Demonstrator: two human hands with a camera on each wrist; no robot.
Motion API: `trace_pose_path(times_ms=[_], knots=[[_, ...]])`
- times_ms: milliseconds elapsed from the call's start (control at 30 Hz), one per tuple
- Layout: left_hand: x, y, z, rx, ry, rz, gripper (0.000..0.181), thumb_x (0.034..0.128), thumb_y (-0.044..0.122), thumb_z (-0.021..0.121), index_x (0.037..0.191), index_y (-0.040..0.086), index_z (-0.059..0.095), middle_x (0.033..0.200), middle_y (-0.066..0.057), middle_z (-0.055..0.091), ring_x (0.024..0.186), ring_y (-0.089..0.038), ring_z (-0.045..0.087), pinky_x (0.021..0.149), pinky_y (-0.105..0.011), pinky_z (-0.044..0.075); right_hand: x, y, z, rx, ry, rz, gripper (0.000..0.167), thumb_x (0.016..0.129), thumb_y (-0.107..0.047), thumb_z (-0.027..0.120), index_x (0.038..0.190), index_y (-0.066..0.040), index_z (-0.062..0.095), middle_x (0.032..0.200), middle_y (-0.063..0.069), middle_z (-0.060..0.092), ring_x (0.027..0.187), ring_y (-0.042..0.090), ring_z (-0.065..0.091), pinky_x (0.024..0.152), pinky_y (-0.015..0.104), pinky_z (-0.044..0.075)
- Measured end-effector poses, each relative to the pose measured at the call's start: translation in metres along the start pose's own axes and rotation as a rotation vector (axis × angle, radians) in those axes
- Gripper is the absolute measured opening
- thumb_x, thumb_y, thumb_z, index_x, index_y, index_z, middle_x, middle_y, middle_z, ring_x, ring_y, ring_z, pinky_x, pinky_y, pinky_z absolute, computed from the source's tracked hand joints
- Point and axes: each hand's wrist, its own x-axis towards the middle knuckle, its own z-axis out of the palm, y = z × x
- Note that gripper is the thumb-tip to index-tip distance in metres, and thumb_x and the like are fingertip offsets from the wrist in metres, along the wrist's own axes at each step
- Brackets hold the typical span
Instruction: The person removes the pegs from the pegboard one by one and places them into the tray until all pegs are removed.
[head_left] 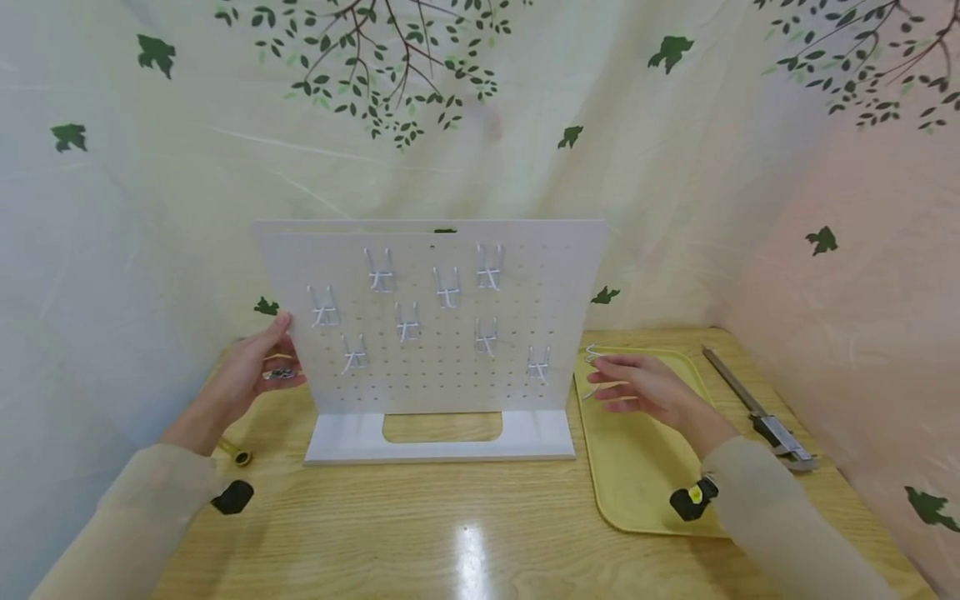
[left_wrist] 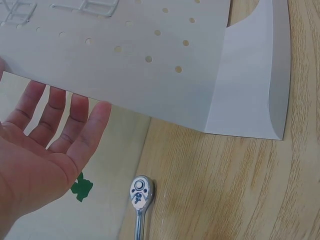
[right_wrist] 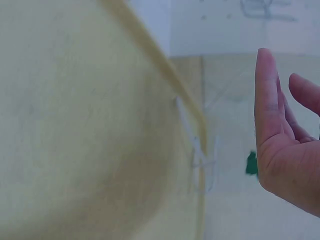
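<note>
While the left hand (head_left: pixel 255 367) grips the left edge of the smooth white pegboard (head_left: pixel 435 367) between thumb and slightly parted fingers, the right hand (head_left: pixel 648 387) hovers to the pegboard's right, its fingers extended and holding nothing. Eight bent-wire hooks (head_left: pixel 407 324) hang on the pegboard's perforated face; a loose wire hook (right_wrist: pixel 204 162) rests right of it, at the edge of a yellow, round-cornered tray (head_left: pixel 645 483). Beyond the tray, farther right of the pegboard, lies a metal caliper (head_left: pixel 780 432); left of the pegboard, a shiny ratchet (left_wrist: pixel 141 194).
</note>
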Motion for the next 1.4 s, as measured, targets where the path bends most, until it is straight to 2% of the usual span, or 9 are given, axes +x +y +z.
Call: trace_pose_path(times_ms=[233,500,767,967,1400], knots=[[-0.001,0.0,-0.001,0.003,-0.002,-0.009,0.065,0.0995,0.066,0.043,0.123,0.007,0.055,0.114,-0.006,0.061,0.098,-0.019,0.066,0.084,-0.035,0.06,-0.006,-0.016,0.032,-0.016,-0.095,-0.007,0.052,0.105,-0.028,0.06,0.141,0.006,0.046,0.127,0.019,0.066,0.102,0.029,0.071,0.088,0.044,0.059],[0.001,-0.005,-0.003,-0.011,0.001,-0.01,0.059,0.0999,0.065,0.044,0.123,0.012,0.057,0.113,-0.004,0.062,0.098,-0.02,0.065,0.084,-0.036,0.06,-0.003,-0.015,0.058,0.023,-0.16,0.019,0.051,0.105,-0.027,0.059,0.142,0.005,0.046,0.134,0.026,0.059,0.101,0.031,0.071,0.084,0.045,0.06],[0.0,-0.004,-0.003,-0.019,0.002,-0.007,0.057,0.1002,0.065,0.044,0.122,0.014,0.058,0.111,-0.003,0.063,0.098,-0.02,0.065,0.084,-0.036,0.06,0.008,-0.009,0.07,0.056,-0.147,0.049,0.048,0.105,-0.027,0.059,0.14,0.002,0.045,0.125,0.02,0.064,0.097,0.029,0.071,0.081,0.042,0.061],[-0.002,-0.003,-0.003,-0.014,0.008,-0.007,0.056,0.1002,0.064,0.044,0.121,0.014,0.058,0.109,-0.002,0.064,0.099,-0.022,0.065,0.083,-0.036,0.06,0.013,-0.009,0.075,0.105,-0.137,0.057,0.04,0.105,-0.024,0.059,0.136,0.0,0.051,0.113,0.01,0.068,0.091,0.023,0.072,0.079,0.038,0.061],[-0.001,0.0,-0.001,-0.019,0.006,-0.003,0.058,0.1,0.065,0.044,0.121,0.012,0.058,0.11,-0.004,0.063,0.097,-0.02,0.065,0.084,-0.037,0.06,0.018,-0.01,0.079,0.189,-0.122,0.053,0.036,0.103,-0.017,0.062,0.132,0.002,0.058,0.107,0.01,0.071,0.079,0.017,0.071,0.075,0.034,0.062]])
